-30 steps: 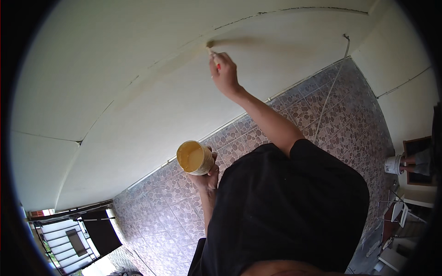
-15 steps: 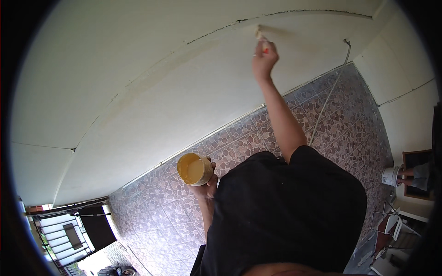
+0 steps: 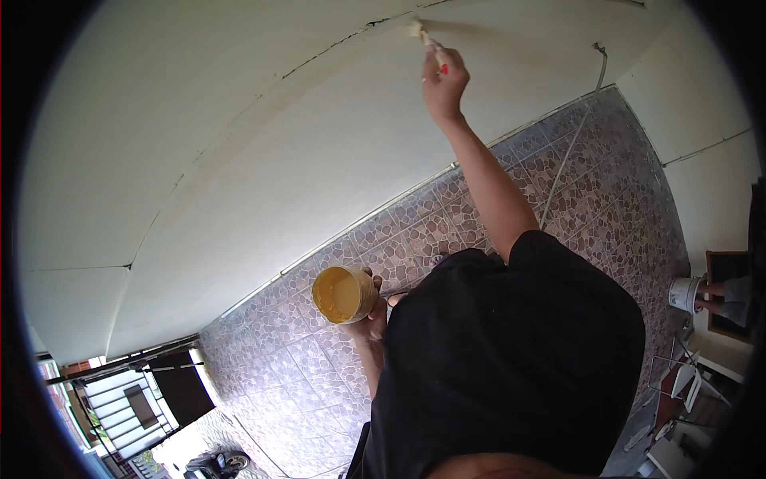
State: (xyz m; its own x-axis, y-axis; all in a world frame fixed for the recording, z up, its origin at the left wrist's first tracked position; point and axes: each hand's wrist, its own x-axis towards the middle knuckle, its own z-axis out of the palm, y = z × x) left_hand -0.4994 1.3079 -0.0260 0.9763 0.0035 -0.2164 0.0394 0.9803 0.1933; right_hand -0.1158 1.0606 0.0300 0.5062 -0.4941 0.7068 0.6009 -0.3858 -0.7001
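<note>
My right hand (image 3: 447,82) is raised at the end of an outstretched arm, its fingers closed round the handle of a paintbrush (image 3: 418,32). The pale bristles meet the cream wall (image 3: 263,191) just below a dark, jagged crack (image 3: 343,43). Lower down, in front of my body, my left hand (image 3: 372,313) grips a round can of paint (image 3: 345,295) from its right side. Yellowish-cream paint shows inside, with darker yellow smears on the inner wall. Part of the left fingers is hidden behind the can.
A thin hose or pipe (image 3: 576,136) slants from the wall over the patterned tile floor (image 3: 431,227). At right, another person's legs (image 3: 722,299) show beside a white bucket (image 3: 685,294), above a white rack (image 3: 678,379). A gate (image 3: 128,407) and a motorcycle (image 3: 219,461) are at lower left.
My right hand and the brush have moved up and to the left along the crack. The paint can stays in my left hand, slightly shifted to the right as the whole view turns a little.
</note>
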